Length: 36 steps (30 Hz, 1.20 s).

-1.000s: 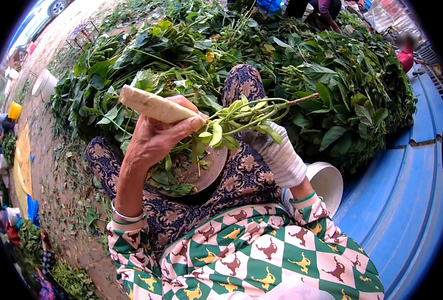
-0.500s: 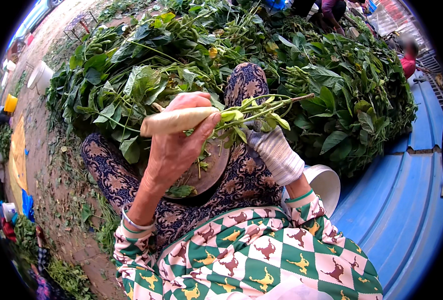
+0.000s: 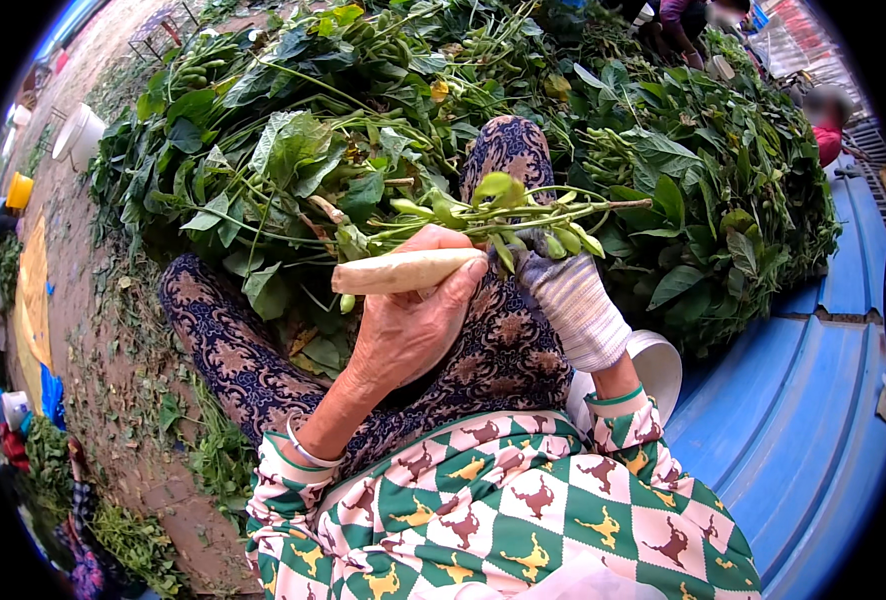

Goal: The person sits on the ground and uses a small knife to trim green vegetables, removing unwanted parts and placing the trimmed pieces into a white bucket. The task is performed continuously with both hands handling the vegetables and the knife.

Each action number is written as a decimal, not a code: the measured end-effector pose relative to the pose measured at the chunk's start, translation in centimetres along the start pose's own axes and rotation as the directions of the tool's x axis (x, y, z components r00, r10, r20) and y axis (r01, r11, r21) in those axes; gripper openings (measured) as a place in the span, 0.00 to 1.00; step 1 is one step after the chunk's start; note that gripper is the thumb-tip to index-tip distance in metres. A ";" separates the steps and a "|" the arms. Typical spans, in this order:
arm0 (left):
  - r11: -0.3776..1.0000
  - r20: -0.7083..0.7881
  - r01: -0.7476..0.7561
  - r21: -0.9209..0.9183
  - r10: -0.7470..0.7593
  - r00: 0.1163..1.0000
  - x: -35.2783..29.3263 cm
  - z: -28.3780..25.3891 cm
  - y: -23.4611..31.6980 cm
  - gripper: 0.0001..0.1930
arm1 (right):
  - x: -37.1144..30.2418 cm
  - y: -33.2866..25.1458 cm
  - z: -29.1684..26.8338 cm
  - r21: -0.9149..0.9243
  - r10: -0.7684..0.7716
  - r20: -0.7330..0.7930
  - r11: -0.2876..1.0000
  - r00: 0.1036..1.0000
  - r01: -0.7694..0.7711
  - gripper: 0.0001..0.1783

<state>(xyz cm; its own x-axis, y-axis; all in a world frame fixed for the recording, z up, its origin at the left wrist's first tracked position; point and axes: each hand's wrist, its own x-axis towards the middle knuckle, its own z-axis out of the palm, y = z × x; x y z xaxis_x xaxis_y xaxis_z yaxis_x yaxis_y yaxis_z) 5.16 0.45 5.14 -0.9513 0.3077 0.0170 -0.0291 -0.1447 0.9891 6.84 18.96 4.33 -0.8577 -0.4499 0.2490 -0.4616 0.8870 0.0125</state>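
My left hand (image 3: 410,325), bare with a bracelet at the wrist, is closed round a pale tapered piece of wood (image 3: 398,272) shaped like a handle. Whether a blade is fixed to it cannot be seen. A leafy bean stalk (image 3: 523,218) with several green pods lies across the far side of both hands, its cut brown end pointing right. In a grey-and-white knitted glove, my right hand (image 3: 571,302) is closed on this stalk from below; pods and leaves partly cover its fingers. Both hands are above my lap, close to my raised knee (image 3: 508,155).
A big heap of bean plants (image 3: 683,180) rises just beyond my knees. To the right, a white bucket (image 3: 658,362) stands by blue corrugated metal sheeting (image 3: 778,420). Another white bucket (image 3: 80,137) is on the leaf-strewn ground at left. Other people work at the far right.
My left hand has moved right with the wooden piece, closer to my gloved hand. The stalk has shifted slightly right, and its pods show more. The round brown surface between my legs is now hidden.
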 end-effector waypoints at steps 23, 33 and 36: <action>0.994 -0.079 0.031 -0.106 -0.039 0.996 0.1 -0.2 1.1 0.05 | 0.7 -3.0 -0.2 0.715 0.272 0.277 0.583 0.922 -0.386 0.16; 0.995 -0.099 -0.028 -0.099 0.018 0.995 -0.4 -0.2 0.9 0.04 | 0.2 -2.7 0.7 0.551 0.176 0.084 0.812 0.981 -0.193 0.13; 0.984 -0.080 0.045 -0.174 -0.059 0.995 -0.3 -0.3 1.4 0.04 | 0.2 -2.6 -0.6 0.372 0.089 0.229 0.912 0.969 -0.171 0.11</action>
<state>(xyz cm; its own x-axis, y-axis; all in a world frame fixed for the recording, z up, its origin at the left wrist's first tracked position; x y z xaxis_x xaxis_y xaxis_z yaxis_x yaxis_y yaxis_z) 5.37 -0.10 6.50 -0.9695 0.2392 -0.0537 -0.1246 -0.2923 0.9482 8.00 16.68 4.90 -0.9242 -0.3813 0.0212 -0.3586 0.8473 -0.3918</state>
